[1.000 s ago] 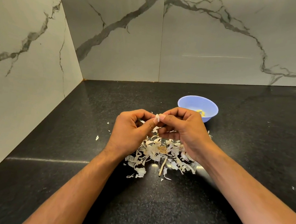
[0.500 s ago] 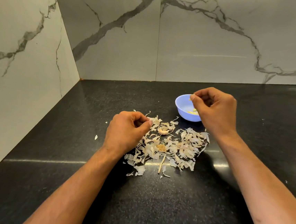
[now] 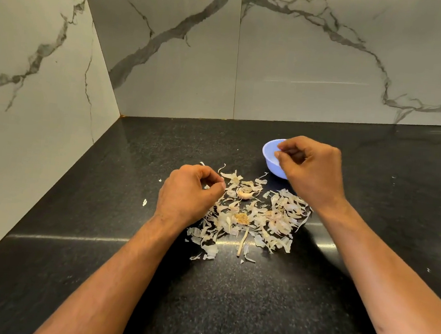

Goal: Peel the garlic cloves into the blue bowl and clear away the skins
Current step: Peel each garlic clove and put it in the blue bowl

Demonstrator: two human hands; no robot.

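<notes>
The blue bowl [image 3: 269, 155] stands at the back of the black counter, its right half hidden by my right hand [image 3: 311, 170]. That hand hovers over the bowl with fingers curled and thumb against the fingertips; nothing shows between them. A wide pile of papery garlic skins [image 3: 279, 217] lies in front of the bowl. One garlic clove [image 3: 245, 194] rests at the pile's back edge. My left hand [image 3: 188, 192] sits at the pile's left side, fingers curled under, a little left of the clove. Nothing shows in its grip.
A dry garlic stem [image 3: 242, 243] and a brown root disc [image 3: 241, 218] lie in the pile. Stray skin flakes [image 3: 144, 202] dot the counter to the left. Marble walls meet in a corner at the back left. Bare counter stretches right of the bowl.
My hands have parted. The right hand carried the peeled clove from in front of me to above the bowl. The left hand dropped to the pile's left edge.
</notes>
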